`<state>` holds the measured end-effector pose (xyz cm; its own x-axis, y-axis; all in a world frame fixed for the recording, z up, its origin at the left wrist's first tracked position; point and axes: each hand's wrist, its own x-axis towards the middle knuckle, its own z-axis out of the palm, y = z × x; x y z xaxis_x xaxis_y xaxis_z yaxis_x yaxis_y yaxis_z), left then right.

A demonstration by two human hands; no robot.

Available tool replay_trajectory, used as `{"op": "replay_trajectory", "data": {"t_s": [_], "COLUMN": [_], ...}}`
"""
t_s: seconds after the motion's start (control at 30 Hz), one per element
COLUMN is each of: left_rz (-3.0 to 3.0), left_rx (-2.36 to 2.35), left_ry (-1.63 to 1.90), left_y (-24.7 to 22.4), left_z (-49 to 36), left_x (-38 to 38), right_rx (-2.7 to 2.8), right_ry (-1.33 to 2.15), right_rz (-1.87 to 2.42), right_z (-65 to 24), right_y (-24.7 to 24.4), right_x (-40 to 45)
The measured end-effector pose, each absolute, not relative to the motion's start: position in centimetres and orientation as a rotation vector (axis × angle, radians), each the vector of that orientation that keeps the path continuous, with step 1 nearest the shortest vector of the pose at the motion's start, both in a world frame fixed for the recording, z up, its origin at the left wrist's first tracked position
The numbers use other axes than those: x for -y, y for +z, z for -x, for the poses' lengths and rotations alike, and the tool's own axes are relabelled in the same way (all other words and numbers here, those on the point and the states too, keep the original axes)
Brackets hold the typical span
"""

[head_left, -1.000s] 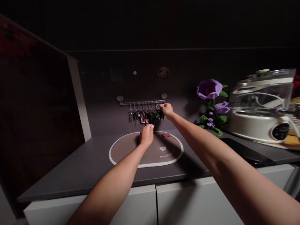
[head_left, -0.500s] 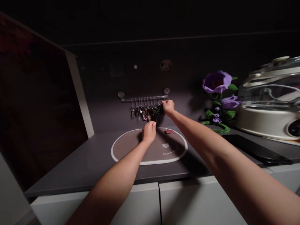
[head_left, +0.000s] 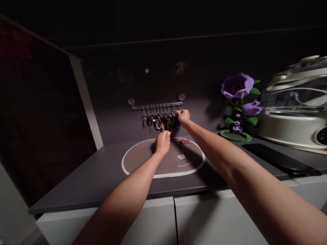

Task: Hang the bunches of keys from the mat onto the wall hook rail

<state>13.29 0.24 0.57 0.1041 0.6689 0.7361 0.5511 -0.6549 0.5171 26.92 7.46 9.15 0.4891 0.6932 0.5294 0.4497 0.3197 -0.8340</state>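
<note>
A clear hook rail [head_left: 157, 105] is fixed to the dark wall by two suction cups, and several keys with keyrings [head_left: 158, 120] hang from it. My right hand [head_left: 183, 117] is up at the rail's right end, its fingers pinched by a keyring; what lies between the fingertips is too small to make out. Lower and to the left, my left hand [head_left: 162, 142] is closed just below the hanging keys, over the oval mat, and what it holds, if anything, is hidden. A small red item [head_left: 185, 141] lies on the mat's back right part.
The brown oval mat [head_left: 143, 160] with a white rim lies on the grey counter [head_left: 76, 180]. To the right stand purple artificial flowers [head_left: 237, 86], a black flat object [head_left: 278, 159] and a cream appliance with a clear cover [head_left: 291, 129].
The view has shifted slightly. Both hands keep nearly the same places by the hanging keys.
</note>
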Motion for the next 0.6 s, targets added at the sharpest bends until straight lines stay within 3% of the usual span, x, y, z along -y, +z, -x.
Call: {"op": "replay_trajectory", "data": {"t_s": [0.6], "left_rz": [-2.288], "left_rx": [-1.121], "left_ry": [1.513], "left_y": [-0.1], "left_z": [-13.5], "left_x": [-0.8], "right_rx": [1.202], "right_ry": [0.228], "right_rz": [1.267], "right_z": [-28.3], "right_y": [7.6], "right_x": [-3.5]}}
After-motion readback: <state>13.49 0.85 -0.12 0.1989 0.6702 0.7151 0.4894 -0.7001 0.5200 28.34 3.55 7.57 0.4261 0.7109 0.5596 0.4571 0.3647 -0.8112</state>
